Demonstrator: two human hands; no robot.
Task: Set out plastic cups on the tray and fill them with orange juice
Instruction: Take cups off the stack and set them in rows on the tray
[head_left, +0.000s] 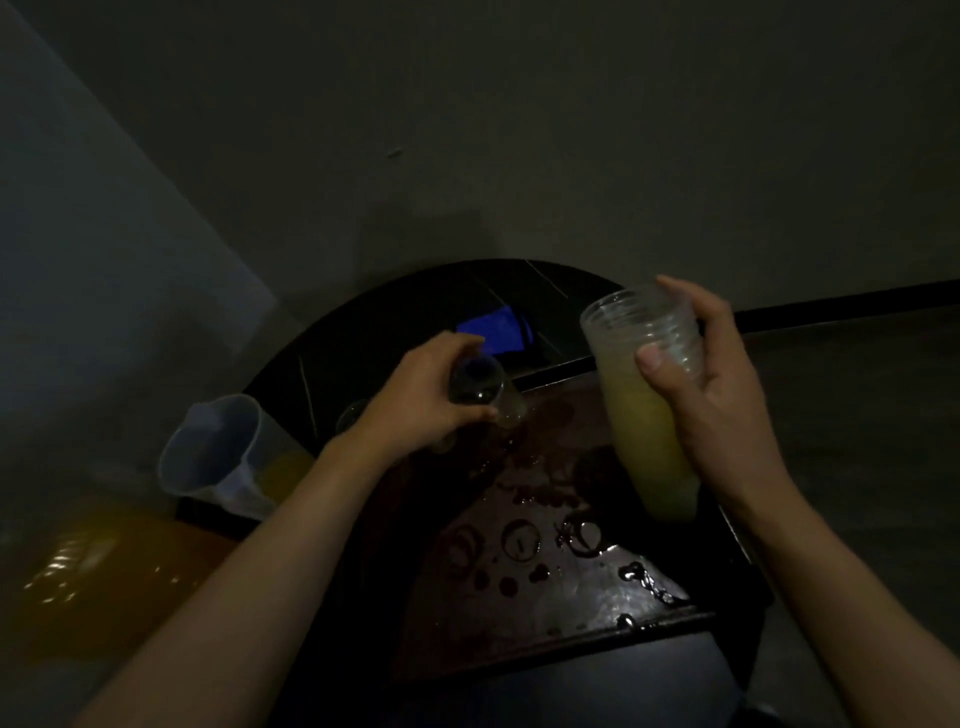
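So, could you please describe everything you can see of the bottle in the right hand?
The bottle looks like clear, ribbed plastic, with a wide mouth and no cap on it. Pale yellow juice fills most of it; the ribbed top part is empty. It is held in the air above the right side of the wet tray, mouth up and slightly tilted. Only the right hand touches it, gripping its upper part. Nothing pours out.

The right grip (727, 400) holds a juice bottle (644, 436) over the tray (587, 587); the left grip (421, 402) holds a clear cup (477, 383).
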